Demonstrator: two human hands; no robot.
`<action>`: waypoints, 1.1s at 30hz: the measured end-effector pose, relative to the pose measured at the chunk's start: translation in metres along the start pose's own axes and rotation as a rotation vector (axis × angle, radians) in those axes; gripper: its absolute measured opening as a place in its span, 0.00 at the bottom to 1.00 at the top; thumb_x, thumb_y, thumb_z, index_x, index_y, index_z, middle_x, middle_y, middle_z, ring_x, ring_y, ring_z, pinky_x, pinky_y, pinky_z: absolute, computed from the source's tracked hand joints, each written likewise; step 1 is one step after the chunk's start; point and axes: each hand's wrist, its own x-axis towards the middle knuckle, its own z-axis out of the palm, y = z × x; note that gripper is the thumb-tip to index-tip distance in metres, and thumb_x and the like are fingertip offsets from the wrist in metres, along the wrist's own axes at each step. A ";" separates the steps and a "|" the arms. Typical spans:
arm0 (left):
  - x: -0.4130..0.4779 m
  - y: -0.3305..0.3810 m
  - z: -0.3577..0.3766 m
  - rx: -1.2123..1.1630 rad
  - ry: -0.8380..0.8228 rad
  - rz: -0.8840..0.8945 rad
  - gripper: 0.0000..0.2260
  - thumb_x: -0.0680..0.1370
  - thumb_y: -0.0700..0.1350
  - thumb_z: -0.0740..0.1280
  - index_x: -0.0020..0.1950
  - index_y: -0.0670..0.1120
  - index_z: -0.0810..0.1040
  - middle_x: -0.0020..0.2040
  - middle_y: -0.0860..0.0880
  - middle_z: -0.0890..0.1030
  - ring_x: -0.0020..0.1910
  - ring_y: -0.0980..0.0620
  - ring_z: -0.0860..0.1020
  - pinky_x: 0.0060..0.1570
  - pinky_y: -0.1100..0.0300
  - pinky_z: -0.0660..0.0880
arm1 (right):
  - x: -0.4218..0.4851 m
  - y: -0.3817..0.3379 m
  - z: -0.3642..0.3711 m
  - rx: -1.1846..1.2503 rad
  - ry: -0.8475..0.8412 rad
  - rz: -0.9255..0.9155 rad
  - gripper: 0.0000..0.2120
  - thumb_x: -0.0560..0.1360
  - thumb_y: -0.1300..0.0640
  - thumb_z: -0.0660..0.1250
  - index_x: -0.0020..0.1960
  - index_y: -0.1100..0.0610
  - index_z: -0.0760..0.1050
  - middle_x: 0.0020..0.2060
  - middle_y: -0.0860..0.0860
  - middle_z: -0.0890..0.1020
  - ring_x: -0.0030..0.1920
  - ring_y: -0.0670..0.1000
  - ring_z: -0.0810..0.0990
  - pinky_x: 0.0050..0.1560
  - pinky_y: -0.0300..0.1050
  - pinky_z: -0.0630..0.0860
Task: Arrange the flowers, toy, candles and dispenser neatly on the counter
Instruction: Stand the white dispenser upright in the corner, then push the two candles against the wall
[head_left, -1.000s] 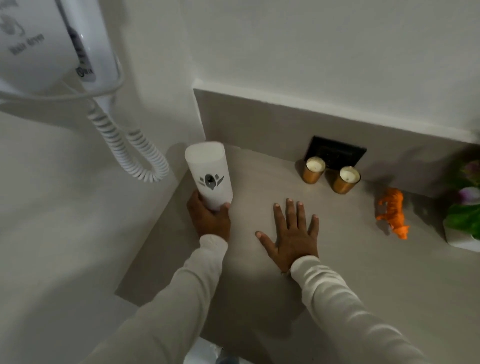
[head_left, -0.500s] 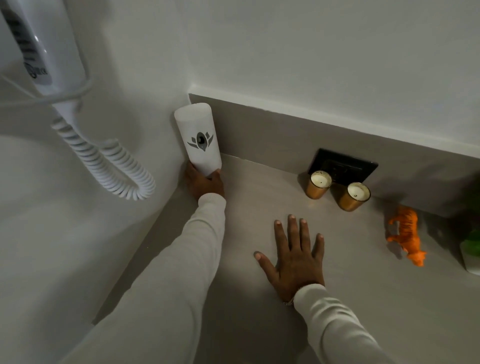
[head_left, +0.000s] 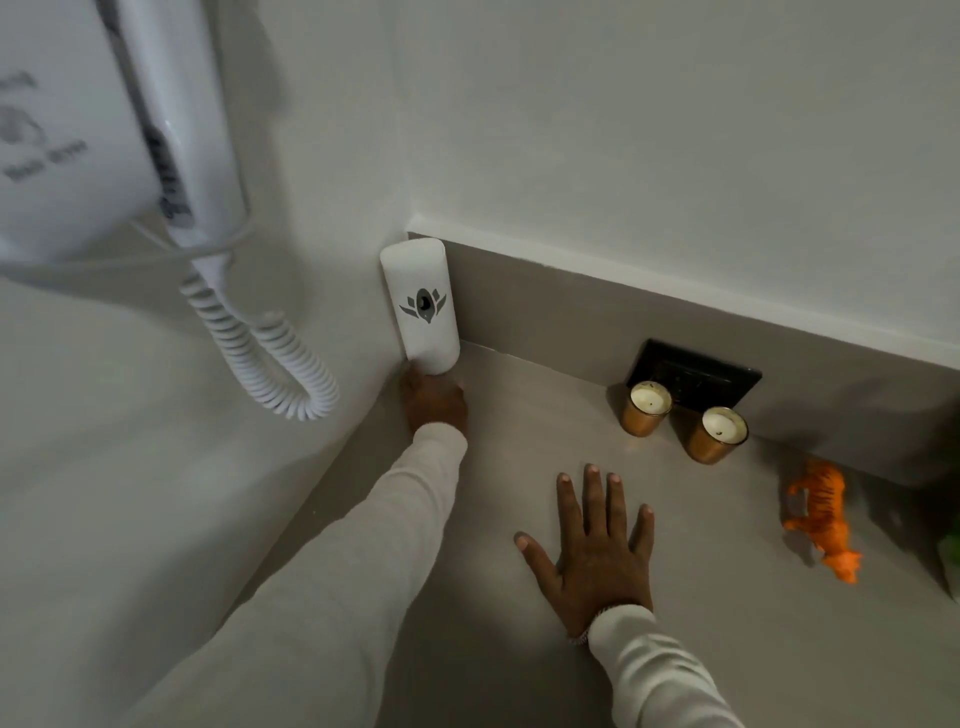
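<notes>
The dispenser (head_left: 421, 306) stood upright in the back corner of the counter (head_left: 519, 649), its far side close against the side wall and the grey backsplash (head_left: 571, 306). The left hand (head_left: 434, 402) was at its base, fingers wrapped round the bottom, so the placing looked nearly done but not released. To the dispenser's right, well apart from it, two candles (head_left: 649, 408) (head_left: 719, 434) sat side by side just in front of a black socket plate (head_left: 696, 374). Further right again the orange toy (head_left: 823, 519) stood alone, and only a green sliver at the frame edge hinted at the flowers (head_left: 951, 548); their placing could not be judged. The right hand (head_left: 597, 545) lay flat on the counter, fingers spread, holding nothing. Between dispenser and candles the counter was bare, leaving room; the hair dryer's coiled cord (head_left: 260, 343) hung left of the dispenser, clear of it.
</notes>
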 end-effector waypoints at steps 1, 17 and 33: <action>-0.014 -0.001 -0.002 0.023 -0.054 0.044 0.21 0.74 0.38 0.68 0.65 0.35 0.69 0.65 0.34 0.72 0.65 0.36 0.71 0.65 0.49 0.67 | 0.001 -0.001 -0.002 0.008 -0.010 -0.007 0.42 0.71 0.24 0.34 0.79 0.45 0.37 0.79 0.51 0.37 0.77 0.56 0.31 0.73 0.64 0.31; -0.128 0.072 0.068 -0.016 -0.629 0.197 0.30 0.67 0.48 0.76 0.66 0.46 0.69 0.60 0.43 0.77 0.58 0.42 0.77 0.60 0.51 0.75 | 0.040 0.085 -0.059 0.922 0.460 0.649 0.34 0.70 0.57 0.74 0.72 0.58 0.64 0.68 0.58 0.73 0.67 0.60 0.72 0.69 0.53 0.69; -0.116 0.091 0.100 -0.024 -0.470 0.326 0.21 0.67 0.44 0.77 0.57 0.44 0.76 0.54 0.43 0.82 0.53 0.41 0.79 0.56 0.50 0.77 | 0.078 0.104 -0.065 0.812 0.523 0.578 0.28 0.71 0.57 0.76 0.67 0.60 0.69 0.63 0.59 0.78 0.63 0.61 0.75 0.63 0.51 0.72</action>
